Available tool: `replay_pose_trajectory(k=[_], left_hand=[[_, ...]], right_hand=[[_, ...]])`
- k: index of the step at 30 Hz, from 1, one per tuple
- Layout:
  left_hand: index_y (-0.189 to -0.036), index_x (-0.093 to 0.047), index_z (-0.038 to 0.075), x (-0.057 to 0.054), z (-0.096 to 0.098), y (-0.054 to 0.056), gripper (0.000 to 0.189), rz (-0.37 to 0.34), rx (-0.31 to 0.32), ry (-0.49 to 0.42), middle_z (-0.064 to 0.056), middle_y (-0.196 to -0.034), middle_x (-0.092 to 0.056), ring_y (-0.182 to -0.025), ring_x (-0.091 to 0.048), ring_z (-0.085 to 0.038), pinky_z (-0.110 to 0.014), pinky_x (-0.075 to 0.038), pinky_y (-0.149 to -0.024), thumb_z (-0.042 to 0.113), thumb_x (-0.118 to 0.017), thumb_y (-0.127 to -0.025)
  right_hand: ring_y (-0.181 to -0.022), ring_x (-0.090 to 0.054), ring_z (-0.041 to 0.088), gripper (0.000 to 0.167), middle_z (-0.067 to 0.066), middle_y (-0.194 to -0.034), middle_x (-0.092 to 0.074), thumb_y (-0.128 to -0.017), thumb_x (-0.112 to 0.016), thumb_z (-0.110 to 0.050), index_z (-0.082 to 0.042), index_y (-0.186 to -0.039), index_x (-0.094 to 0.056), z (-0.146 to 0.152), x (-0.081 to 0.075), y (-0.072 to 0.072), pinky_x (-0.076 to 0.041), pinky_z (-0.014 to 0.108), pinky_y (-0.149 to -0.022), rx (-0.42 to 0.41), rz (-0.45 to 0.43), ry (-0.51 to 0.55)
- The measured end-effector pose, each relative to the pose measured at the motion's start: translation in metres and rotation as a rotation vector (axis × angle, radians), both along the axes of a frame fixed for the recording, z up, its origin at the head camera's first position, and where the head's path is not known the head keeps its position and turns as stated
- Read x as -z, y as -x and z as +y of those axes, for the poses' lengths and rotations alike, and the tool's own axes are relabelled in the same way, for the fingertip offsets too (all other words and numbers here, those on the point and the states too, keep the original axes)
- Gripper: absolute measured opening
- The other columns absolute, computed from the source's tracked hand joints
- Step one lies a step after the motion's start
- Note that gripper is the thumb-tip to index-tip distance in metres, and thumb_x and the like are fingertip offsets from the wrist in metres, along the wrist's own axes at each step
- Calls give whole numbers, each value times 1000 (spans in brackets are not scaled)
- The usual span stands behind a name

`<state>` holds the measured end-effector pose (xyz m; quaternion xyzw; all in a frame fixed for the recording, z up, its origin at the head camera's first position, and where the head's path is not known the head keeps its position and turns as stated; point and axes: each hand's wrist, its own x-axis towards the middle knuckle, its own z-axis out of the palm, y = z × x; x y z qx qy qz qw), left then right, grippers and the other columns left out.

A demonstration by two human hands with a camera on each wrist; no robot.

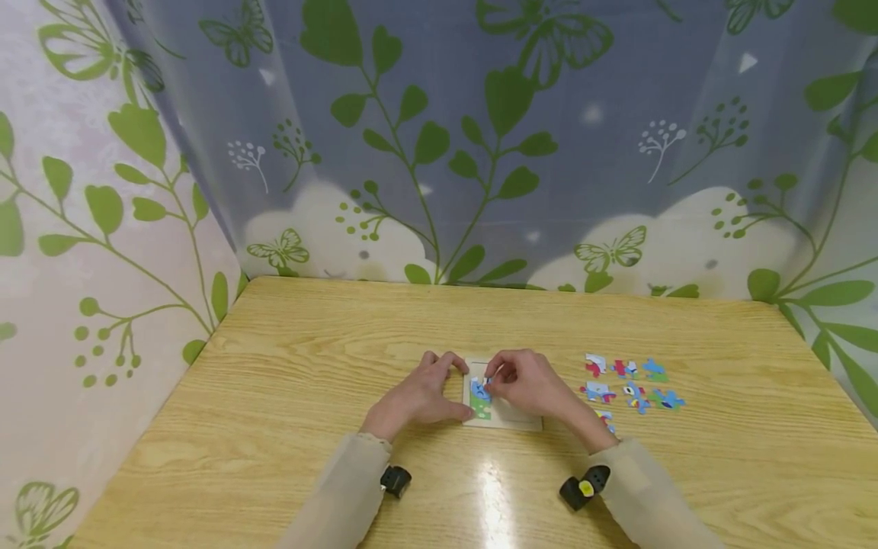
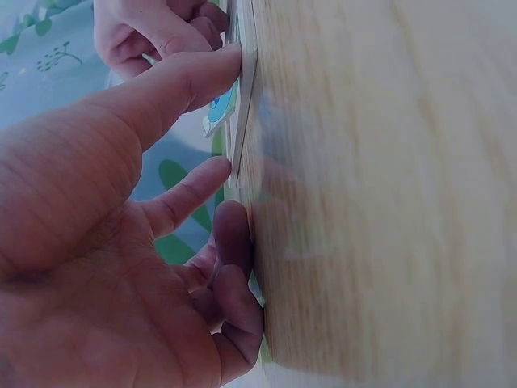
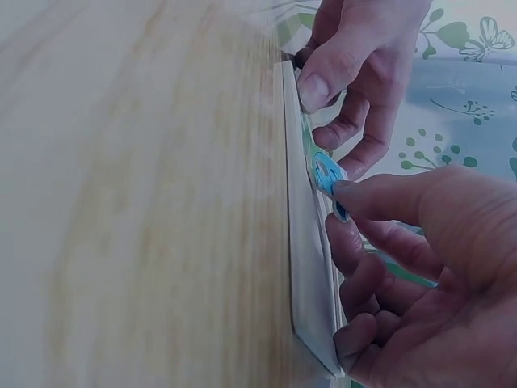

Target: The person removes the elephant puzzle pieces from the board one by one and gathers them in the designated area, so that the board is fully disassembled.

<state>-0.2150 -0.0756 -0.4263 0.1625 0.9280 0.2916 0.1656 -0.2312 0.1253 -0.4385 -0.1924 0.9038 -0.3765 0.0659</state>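
Note:
A thin pale puzzle board (image 1: 520,418) lies on the table between both hands. Along its left side are fitted jigsaw pieces (image 1: 480,408) with green and blue print. My right hand (image 1: 528,383) pinches a blue jigsaw piece (image 3: 329,175) between thumb and index finger, tilted up over the board by the fitted ones. At the board's left edge, my left hand (image 1: 432,389) rests with thumb and index finger spread apart. Its thumb (image 2: 212,74) presses the board near the lower left corner, and the other fingers lie loosely bent beside it.
Several loose jigsaw pieces (image 1: 636,398) in red, blue and green lie in rows right of the board, one partly hidden by the right forearm. The wooden table (image 1: 329,343) runs back to a leaf-printed curtain (image 1: 439,191). Each wrist bears a black camera band (image 1: 395,481).

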Motion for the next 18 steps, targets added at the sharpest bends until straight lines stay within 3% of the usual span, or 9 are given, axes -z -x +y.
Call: replay_pose_trajectory(k=[7, 18], left_hand=[[-115, -43, 27, 0, 0, 0, 57, -2, -3, -8, -4, -104, -37, -90, -44, -18, -34, -40, -66, 43, -72, -69], [-116, -43, 27, 2, -1, 0, 58, 5, 0, -4, -3, -104, -38, -89, -44, -18, -33, -40, -65, 44, -72, -68]], right_hand=[[-65, -54, 12, 11, -4, -71, -58, -75, -70, -20, -17, -81, -61, 0, -2, 0, -41, 31, -58, 20, -40, 31], [-68, -54, 14, 10, -3, -75, -58, -77, -68, -20, -19, -83, -61, 8, -1, -2, -43, 32, -61, -30, -42, 89]])
